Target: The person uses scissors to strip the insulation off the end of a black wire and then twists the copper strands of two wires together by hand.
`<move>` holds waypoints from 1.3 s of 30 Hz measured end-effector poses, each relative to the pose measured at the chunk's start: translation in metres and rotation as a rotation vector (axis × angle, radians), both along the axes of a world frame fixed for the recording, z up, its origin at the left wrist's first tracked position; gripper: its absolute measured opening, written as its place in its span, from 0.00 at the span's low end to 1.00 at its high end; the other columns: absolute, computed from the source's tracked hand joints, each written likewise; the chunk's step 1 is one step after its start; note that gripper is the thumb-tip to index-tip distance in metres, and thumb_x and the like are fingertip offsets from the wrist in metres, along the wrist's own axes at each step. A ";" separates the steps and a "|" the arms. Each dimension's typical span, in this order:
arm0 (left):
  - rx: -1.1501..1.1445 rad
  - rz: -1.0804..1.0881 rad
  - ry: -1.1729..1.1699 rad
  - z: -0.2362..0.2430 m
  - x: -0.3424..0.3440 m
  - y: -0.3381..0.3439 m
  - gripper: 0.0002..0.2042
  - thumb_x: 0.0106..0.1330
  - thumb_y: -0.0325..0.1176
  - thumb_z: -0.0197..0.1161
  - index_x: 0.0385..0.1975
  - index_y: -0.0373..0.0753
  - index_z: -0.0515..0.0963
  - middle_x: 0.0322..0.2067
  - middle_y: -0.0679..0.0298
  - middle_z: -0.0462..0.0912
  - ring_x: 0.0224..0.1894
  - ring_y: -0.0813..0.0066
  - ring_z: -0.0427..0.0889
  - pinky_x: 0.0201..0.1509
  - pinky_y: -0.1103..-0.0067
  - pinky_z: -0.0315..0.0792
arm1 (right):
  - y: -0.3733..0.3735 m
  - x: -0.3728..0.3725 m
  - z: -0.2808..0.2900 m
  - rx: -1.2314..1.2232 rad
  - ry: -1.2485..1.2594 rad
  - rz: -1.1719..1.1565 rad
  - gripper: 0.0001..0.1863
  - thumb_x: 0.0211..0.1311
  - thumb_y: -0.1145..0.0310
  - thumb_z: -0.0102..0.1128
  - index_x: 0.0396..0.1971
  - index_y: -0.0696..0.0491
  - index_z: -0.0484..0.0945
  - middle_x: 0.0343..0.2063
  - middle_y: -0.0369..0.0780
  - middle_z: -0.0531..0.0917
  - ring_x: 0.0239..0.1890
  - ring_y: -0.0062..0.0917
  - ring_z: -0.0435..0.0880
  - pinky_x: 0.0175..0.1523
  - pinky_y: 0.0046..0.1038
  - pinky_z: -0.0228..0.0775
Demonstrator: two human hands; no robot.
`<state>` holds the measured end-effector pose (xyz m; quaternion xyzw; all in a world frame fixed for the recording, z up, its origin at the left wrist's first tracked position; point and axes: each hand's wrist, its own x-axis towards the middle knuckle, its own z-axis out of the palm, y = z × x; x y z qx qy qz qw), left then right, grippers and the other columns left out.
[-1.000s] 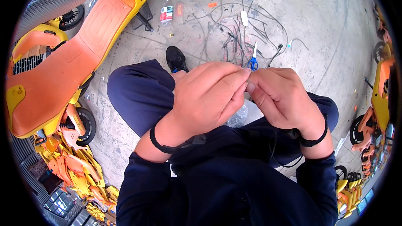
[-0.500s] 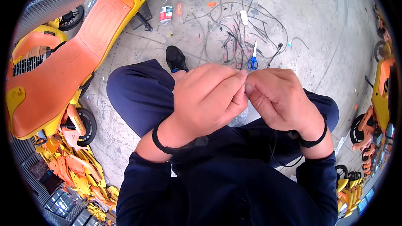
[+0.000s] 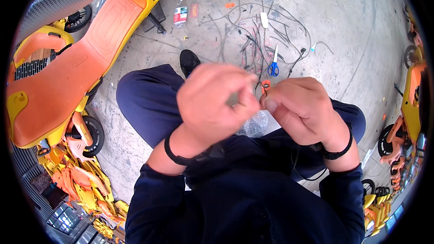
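Observation:
My right hand (image 3: 304, 108) is closed, its thumb and forefinger pinching a thin dark wire (image 3: 258, 84); a short length of it shows beyond the fingertips. Just to its left is my left hand (image 3: 212, 100), blurred by motion, with curled fingers and a gap by the thumb. Whether anything is between those fingers cannot be made out. Beyond both hands, a loose heap of thin black and reddish cables (image 3: 258, 40) lies on the floor. Scissors with blue handles (image 3: 273, 69) rest at its near side. A small orange piece (image 3: 266, 86) shows close to my right fingertips.
Clear bubble wrap (image 3: 255, 125) lies between my legs. A plastic bottle with a red and white label (image 3: 180, 12) is on the concrete floor. Orange and yellow scooter (image 3: 58, 90) bodywork fills the left side, above piled yellow parts (image 3: 86, 185). More scooters (image 3: 409, 99) stand far right.
My hands have drawn apart from touching fingertips. The left has moved slightly left and the right slightly nearer me, uncovering the dark wire, the orange piece and more bubble wrap.

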<state>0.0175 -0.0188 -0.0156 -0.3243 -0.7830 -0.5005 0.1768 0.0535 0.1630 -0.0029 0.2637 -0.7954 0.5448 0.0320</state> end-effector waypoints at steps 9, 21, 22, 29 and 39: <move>-0.062 -0.225 -0.163 0.006 -0.005 -0.008 0.05 0.59 0.28 0.62 0.30 0.33 0.78 0.30 0.57 0.79 0.27 0.69 0.77 0.31 0.80 0.72 | 0.003 -0.002 0.003 0.038 -0.030 -0.004 0.06 0.48 0.81 0.55 0.28 0.56 0.73 0.19 0.40 0.76 0.19 0.37 0.76 0.24 0.30 0.68; -0.143 -0.153 0.144 -0.003 0.002 -0.002 0.04 0.55 0.24 0.62 0.27 0.35 0.74 0.25 0.59 0.76 0.23 0.66 0.75 0.26 0.78 0.70 | 0.005 -0.002 0.007 -0.045 -0.126 0.092 0.04 0.51 0.81 0.53 0.25 0.55 0.73 0.18 0.39 0.75 0.19 0.36 0.76 0.23 0.30 0.66; -0.054 -0.151 0.106 -0.006 0.001 -0.001 0.05 0.54 0.27 0.63 0.25 0.37 0.74 0.24 0.62 0.76 0.23 0.68 0.75 0.23 0.79 0.62 | 0.005 -0.003 0.009 -0.068 -0.154 0.135 0.04 0.51 0.81 0.53 0.25 0.55 0.73 0.18 0.39 0.75 0.19 0.35 0.77 0.23 0.29 0.66; 0.074 -0.204 -0.227 0.004 0.007 -0.004 0.06 0.53 0.26 0.64 0.20 0.38 0.73 0.22 0.64 0.77 0.21 0.73 0.74 0.23 0.84 0.61 | 0.008 -0.001 0.010 -0.213 -0.280 0.206 0.05 0.55 0.80 0.51 0.26 0.55 0.75 0.20 0.37 0.79 0.21 0.30 0.80 0.26 0.25 0.69; 0.465 -0.368 -0.607 0.001 0.015 0.001 0.04 0.61 0.23 0.58 0.24 0.34 0.72 0.24 0.60 0.77 0.22 0.78 0.73 0.26 0.84 0.67 | 0.015 -0.003 0.016 -0.240 -0.405 0.292 0.04 0.59 0.78 0.52 0.28 0.56 0.77 0.24 0.37 0.82 0.26 0.28 0.83 0.31 0.22 0.72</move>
